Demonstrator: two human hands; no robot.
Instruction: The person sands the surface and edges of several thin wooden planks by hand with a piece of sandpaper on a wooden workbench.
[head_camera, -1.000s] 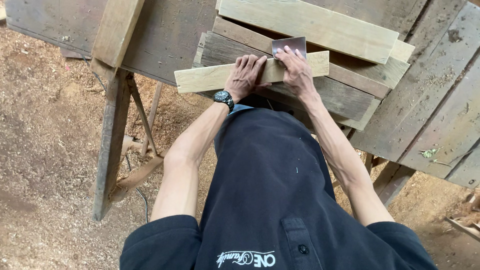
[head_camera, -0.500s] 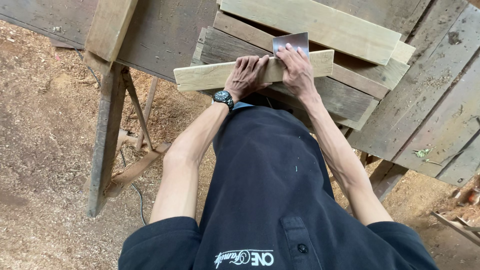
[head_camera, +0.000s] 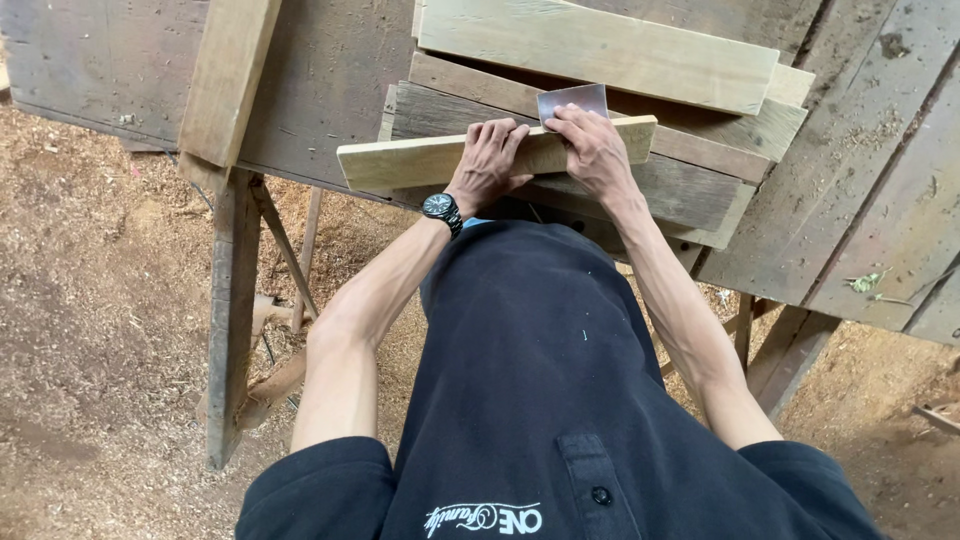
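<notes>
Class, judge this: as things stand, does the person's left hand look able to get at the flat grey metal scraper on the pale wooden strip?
Probably yes. The left hand rests on the pale wooden strip right beside the flat grey metal scraper, which the right hand holds; nothing lies between them.

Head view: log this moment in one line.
left hand on pale plank | right hand holds metal scraper | workbench

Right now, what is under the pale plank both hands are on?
The pale plank lies on darker stacked boards on the old workbench. The hands and plank hide the part directly beneath.
</notes>
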